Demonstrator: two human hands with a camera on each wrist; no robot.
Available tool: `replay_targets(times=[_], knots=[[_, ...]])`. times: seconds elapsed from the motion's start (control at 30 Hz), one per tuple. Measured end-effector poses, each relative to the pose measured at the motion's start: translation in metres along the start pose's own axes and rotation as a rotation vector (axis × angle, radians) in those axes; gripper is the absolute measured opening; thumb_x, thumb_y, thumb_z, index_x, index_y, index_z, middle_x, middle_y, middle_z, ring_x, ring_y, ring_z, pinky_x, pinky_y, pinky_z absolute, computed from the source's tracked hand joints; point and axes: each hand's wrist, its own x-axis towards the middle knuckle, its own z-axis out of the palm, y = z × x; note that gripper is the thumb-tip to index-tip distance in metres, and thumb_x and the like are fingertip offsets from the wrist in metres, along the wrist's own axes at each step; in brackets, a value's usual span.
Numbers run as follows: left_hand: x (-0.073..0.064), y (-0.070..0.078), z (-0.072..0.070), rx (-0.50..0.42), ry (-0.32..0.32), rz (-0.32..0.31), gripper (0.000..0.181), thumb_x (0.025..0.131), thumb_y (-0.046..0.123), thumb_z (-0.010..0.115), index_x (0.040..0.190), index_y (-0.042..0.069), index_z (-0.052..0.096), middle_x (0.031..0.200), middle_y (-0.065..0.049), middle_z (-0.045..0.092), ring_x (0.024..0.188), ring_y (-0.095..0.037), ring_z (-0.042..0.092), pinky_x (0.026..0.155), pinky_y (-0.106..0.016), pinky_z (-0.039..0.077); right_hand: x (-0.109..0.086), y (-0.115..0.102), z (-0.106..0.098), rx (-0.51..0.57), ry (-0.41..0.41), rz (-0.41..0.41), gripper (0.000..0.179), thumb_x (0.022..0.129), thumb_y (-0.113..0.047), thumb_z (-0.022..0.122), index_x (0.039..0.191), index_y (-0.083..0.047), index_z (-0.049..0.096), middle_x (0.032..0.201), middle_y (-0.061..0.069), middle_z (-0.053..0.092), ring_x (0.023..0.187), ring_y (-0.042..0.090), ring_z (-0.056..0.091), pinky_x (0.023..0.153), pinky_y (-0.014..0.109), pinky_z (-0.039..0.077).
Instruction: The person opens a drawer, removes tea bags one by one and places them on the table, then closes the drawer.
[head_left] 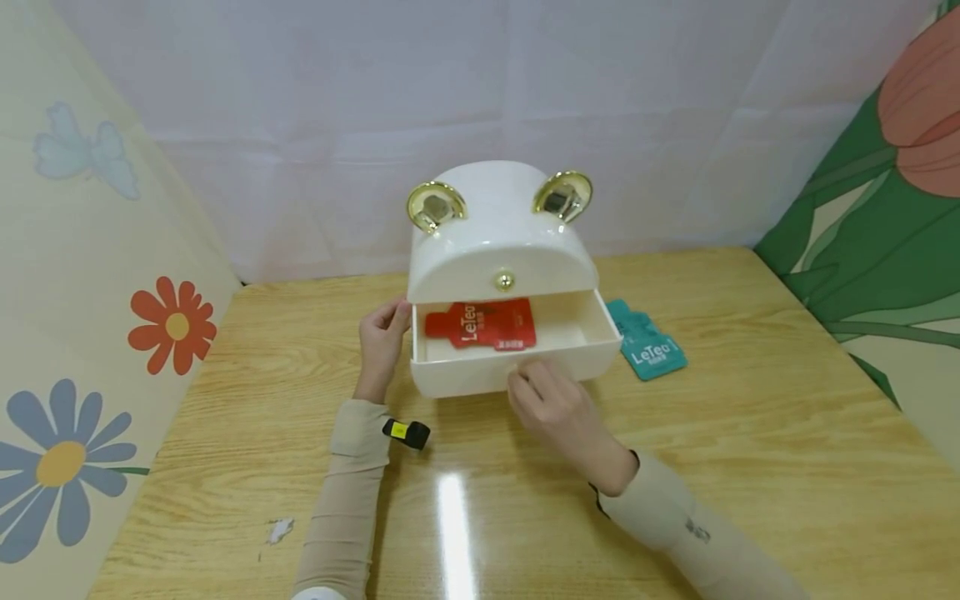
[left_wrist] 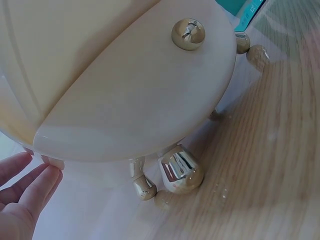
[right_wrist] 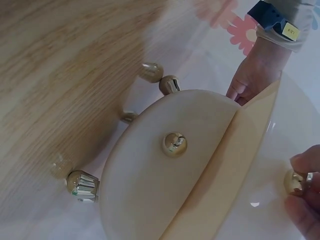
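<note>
A white rounded box (head_left: 501, 225) with gold ears stands on the table, its middle drawer (head_left: 480, 375) pulled out. Inside the drawer lies a red LeTea pouch (head_left: 516, 323). My right hand (head_left: 558, 408) pinches the gold knob (right_wrist: 294, 182) on that drawer's front, between thumb and fingers in the right wrist view. Against the box's left side, my left hand (head_left: 381, 342) rests its fingertips, fingers mostly extended in the left wrist view. The upper front with its knob (head_left: 505, 280) and the lower front with another knob (left_wrist: 188, 34) are closed.
Teal LeTea pouches (head_left: 651, 348) lie on the table just right of the box. Gold feet (left_wrist: 181, 169) hold the box off the wooden table (head_left: 300, 433). A pale cloth (head_left: 337, 150) hangs behind, and flower-painted panels (head_left: 82, 292) border both sides.
</note>
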Motion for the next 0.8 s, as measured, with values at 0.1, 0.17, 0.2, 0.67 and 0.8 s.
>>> replay_targets(times=[0.1, 0.17, 0.2, 0.67, 0.8], knots=[[-0.0003, -0.0011, 0.0002, -0.013, -0.001, 0.013, 0.057, 0.085, 0.035, 0.063, 0.106, -0.018, 0.057, 0.104, -0.030, 0.059, 0.080, -0.002, 0.059, 0.074, -0.020, 0.052, -0.0014, -0.0019, -0.0029, 0.016, -0.005, 0.004, 0.026, 0.092, -0.002, 0.039, 0.077, 0.005, 0.059, 0.074, 0.011, 0.051, 0.058, 0.019, 0.049, 0.047, 0.022, 0.046], [-0.0002, -0.0018, 0.0003, -0.021, 0.001, 0.016, 0.067, 0.080, 0.044, 0.065, 0.105, -0.018, 0.058, 0.104, -0.030, 0.059, 0.080, -0.002, 0.060, 0.073, -0.020, 0.052, -0.0022, -0.0031, -0.0046, 0.025, -0.012, 0.009, 0.026, 0.093, -0.003, 0.039, 0.077, 0.005, 0.059, 0.075, 0.011, 0.051, 0.059, 0.019, 0.050, 0.048, 0.022, 0.047], [-0.0002, -0.0021, 0.0003, -0.024, 0.001, 0.018, 0.070, 0.079, 0.046, 0.065, 0.105, -0.018, 0.058, 0.104, -0.030, 0.059, 0.080, -0.002, 0.060, 0.073, -0.020, 0.052, -0.0026, -0.0036, -0.0052, 0.028, -0.012, 0.010, 0.026, 0.092, -0.003, 0.039, 0.077, 0.005, 0.059, 0.075, 0.011, 0.051, 0.060, 0.020, 0.050, 0.049, 0.022, 0.047], [-0.0007, -0.0016, 0.0031, -0.010, 0.003, -0.024, 0.048, 0.087, 0.026, 0.062, 0.107, -0.017, 0.057, 0.104, -0.027, 0.061, 0.081, -0.003, 0.059, 0.076, -0.022, 0.052, -0.0035, -0.0010, -0.0087, 0.070, 0.037, 0.017, 0.024, 0.091, -0.003, 0.042, 0.078, 0.005, 0.060, 0.076, 0.013, 0.055, 0.062, 0.023, 0.055, 0.051, 0.026, 0.051], [-0.0013, -0.0015, 0.0035, -0.002, 0.006, -0.011, 0.070, 0.078, 0.047, 0.065, 0.106, -0.017, 0.058, 0.104, -0.026, 0.061, 0.080, -0.003, 0.058, 0.075, -0.022, 0.052, -0.0046, 0.0009, -0.0093, 0.057, 0.012, 0.024, 0.026, 0.092, -0.004, 0.040, 0.079, 0.005, 0.061, 0.077, 0.013, 0.055, 0.062, 0.022, 0.055, 0.051, 0.025, 0.051]])
